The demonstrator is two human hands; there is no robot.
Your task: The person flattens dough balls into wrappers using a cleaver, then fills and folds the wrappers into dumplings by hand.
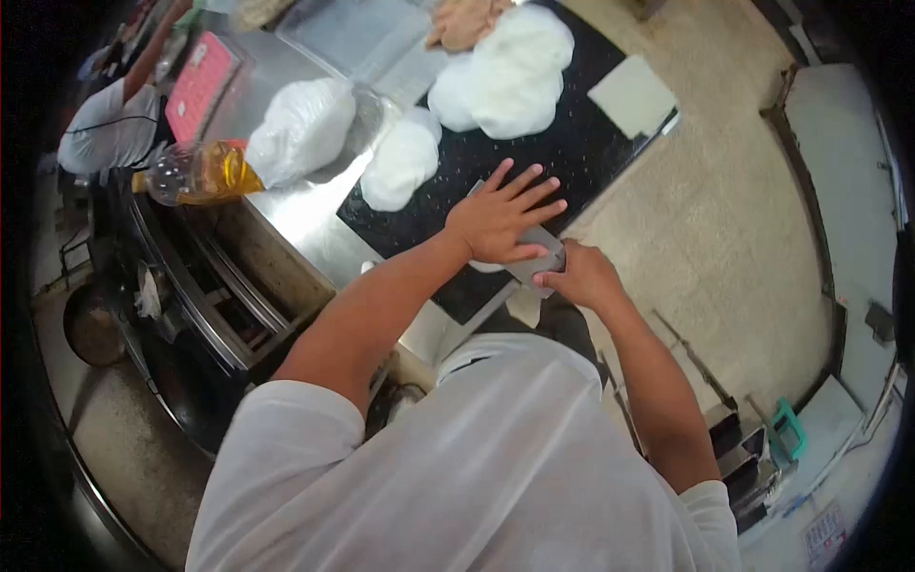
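Observation:
My left hand (503, 214) lies with fingers spread and palm down on the flat of a wide grey cleaver blade (541, 250), over the near edge of a black board (457, 224). My right hand (588, 276) is closed around the cleaver's end at the right; its handle is hidden in the grip. A bit of something white shows beneath the blade, mostly covered. Farther up the board sit smooth white lumps that look like dough (510, 76), and a smaller white lump (400, 162) lies to the left.
A white square piece (634, 95) rests on the board's right corner. To the left are a filled plastic bag (303, 129), an oil bottle (205, 173), a pink tray (200, 86) and a stove (229, 286) with a wok (95, 324). Another person (119, 124) stands at far left.

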